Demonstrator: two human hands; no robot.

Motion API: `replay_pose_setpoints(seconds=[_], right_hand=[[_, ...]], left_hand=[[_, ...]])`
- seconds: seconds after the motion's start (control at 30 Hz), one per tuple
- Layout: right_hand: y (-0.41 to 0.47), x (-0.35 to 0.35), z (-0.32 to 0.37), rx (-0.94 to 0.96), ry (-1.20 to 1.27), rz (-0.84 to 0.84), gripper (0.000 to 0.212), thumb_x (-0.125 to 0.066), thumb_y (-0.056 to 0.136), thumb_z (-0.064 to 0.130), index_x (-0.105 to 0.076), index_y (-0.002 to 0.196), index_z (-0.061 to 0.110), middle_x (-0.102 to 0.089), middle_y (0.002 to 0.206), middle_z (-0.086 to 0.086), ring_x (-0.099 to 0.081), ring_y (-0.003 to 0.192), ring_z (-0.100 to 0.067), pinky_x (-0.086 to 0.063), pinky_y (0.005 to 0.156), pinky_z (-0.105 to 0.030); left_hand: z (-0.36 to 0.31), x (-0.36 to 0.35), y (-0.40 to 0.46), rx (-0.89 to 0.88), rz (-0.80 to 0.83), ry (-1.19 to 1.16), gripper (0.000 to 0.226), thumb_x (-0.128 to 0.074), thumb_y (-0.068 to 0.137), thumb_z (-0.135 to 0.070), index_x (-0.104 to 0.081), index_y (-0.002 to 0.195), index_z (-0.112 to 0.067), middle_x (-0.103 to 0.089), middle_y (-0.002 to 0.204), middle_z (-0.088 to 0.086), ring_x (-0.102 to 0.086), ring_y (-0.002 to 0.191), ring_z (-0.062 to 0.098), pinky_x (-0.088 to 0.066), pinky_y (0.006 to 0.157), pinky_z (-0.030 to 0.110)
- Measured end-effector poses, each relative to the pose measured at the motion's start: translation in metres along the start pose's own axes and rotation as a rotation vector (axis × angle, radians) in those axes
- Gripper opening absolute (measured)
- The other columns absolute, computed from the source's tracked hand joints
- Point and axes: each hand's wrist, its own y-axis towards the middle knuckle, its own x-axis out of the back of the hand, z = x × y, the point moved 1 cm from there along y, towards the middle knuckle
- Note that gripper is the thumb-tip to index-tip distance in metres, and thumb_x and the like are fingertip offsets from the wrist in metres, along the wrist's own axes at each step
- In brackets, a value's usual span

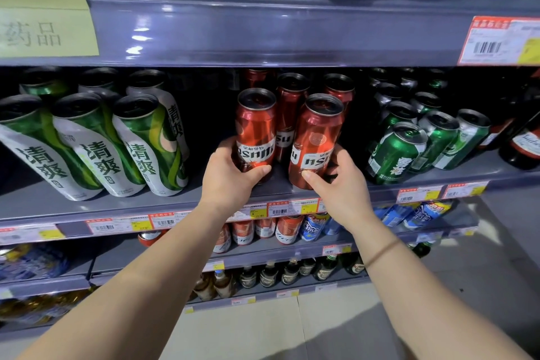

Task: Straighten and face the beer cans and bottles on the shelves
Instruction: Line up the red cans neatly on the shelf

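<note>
A grey metal shelf (263,38) unit with price tags along its edges fills the view. On the middle shelf board, tall green-and-white cans with large printed characters (87,146) stand in a group at the left, and short green cans (394,152) crowd the right. Between those groups, well apart from the left one, stands a cluster of tall red metal cans. The left hand (230,175) has its fingers clenched around the front left red can (255,131), thumb across its lower front. The right hand (339,181) grasps the front right red can (317,140) in the same way, thumb on its lower front. Both cans are upright at the shelf's front, just beside each other, with white label bands facing forward. Further red cans (292,102) stand behind them. A thin band (382,251) circles the right wrist.
</note>
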Motion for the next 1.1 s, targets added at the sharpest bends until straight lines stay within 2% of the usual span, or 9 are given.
replay_pose_setpoints(seconds=[0.13, 0.23, 0.33, 0.57, 0.73, 0.83, 0.93, 1.1], right_hand=[[0.0, 0.0, -0.001, 0.007, -0.004, 0.004, 0.04, -0.072, 0.08, 0.038, -0.05, 0.113, 0.03, -0.063, 0.106, 0.01, -0.058, 0.092, -0.006, -0.05, 0.079, -0.033], [-0.001, -0.001, -0.002, 0.007, 0.007, 0.01, 0.044, -0.072, 0.081, 0.038, -0.051, 0.119, 0.029, -0.063, 0.106, 0.01, -0.059, 0.092, -0.006, -0.048, 0.075, -0.027], [-0.001, 0.0, -0.003, 0.005, 0.015, 0.012, 0.045, -0.072, 0.082, 0.037, -0.051, 0.12, 0.028, -0.063, 0.106, 0.011, -0.059, 0.093, -0.005, -0.049, 0.077, -0.027], [-0.001, -0.002, -0.002, 0.004, 0.015, 0.005, 0.046, -0.071, 0.081, 0.036, -0.049, 0.121, 0.032, -0.063, 0.107, 0.012, -0.059, 0.092, -0.003, -0.05, 0.078, -0.029], [-0.005, -0.003, 0.0, -0.013, 0.033, -0.069, 0.043, -0.073, 0.081, 0.033, -0.051, 0.118, 0.032, -0.063, 0.101, 0.014, -0.058, 0.084, 0.002, -0.044, 0.067, -0.017], [-0.007, -0.001, -0.004, -0.039, -0.017, -0.188, 0.044, -0.072, 0.079, 0.034, -0.052, 0.118, 0.031, -0.063, 0.099, 0.012, -0.06, 0.085, -0.007, -0.047, 0.07, -0.028], [-0.004, 0.002, -0.008, -0.053, -0.025, -0.23, 0.046, -0.072, 0.079, 0.034, -0.051, 0.119, 0.031, -0.064, 0.102, 0.01, -0.061, 0.09, -0.012, -0.05, 0.074, -0.033], [-0.003, 0.003, -0.008, -0.042, -0.025, -0.22, 0.049, -0.072, 0.079, 0.034, -0.05, 0.123, 0.032, -0.064, 0.105, 0.01, -0.061, 0.091, -0.011, -0.048, 0.074, -0.031]], left_hand=[[0.004, -0.005, 0.009, -0.002, -0.04, 0.02, 0.057, -0.083, 0.073, -0.03, -0.057, 0.123, -0.019, -0.068, 0.11, -0.003, -0.061, 0.097, 0.012, -0.043, 0.081, 0.022], [0.004, -0.007, 0.018, 0.012, -0.059, 0.007, 0.063, -0.082, 0.075, -0.028, -0.052, 0.129, -0.016, -0.066, 0.119, 0.002, -0.06, 0.108, 0.018, -0.041, 0.086, 0.023], [0.005, -0.008, 0.026, 0.041, -0.072, -0.003, 0.071, -0.082, 0.075, -0.027, -0.047, 0.134, -0.013, -0.063, 0.125, 0.005, -0.059, 0.115, 0.021, -0.041, 0.088, 0.022], [0.008, -0.009, 0.033, 0.075, -0.067, -0.035, 0.066, -0.083, 0.074, -0.028, -0.05, 0.129, -0.012, -0.064, 0.123, 0.005, -0.06, 0.113, 0.022, -0.044, 0.09, 0.025], [0.012, -0.009, 0.033, 0.088, -0.062, -0.059, 0.067, -0.083, 0.074, -0.03, -0.049, 0.13, -0.015, -0.064, 0.122, 0.003, -0.059, 0.112, 0.02, -0.045, 0.09, 0.026], [0.018, -0.008, 0.035, 0.081, -0.042, -0.05, 0.068, -0.083, 0.074, -0.03, -0.05, 0.131, -0.015, -0.064, 0.123, 0.003, -0.059, 0.113, 0.02, -0.044, 0.091, 0.027], [0.023, -0.009, 0.035, 0.085, -0.042, -0.037, 0.067, -0.083, 0.074, -0.033, -0.051, 0.13, -0.015, -0.065, 0.122, 0.004, -0.06, 0.113, 0.021, -0.046, 0.093, 0.028], [0.024, -0.009, 0.034, 0.088, -0.044, -0.054, 0.065, -0.082, 0.075, -0.031, -0.052, 0.13, -0.014, -0.066, 0.121, 0.005, -0.061, 0.111, 0.021, -0.044, 0.09, 0.026]])
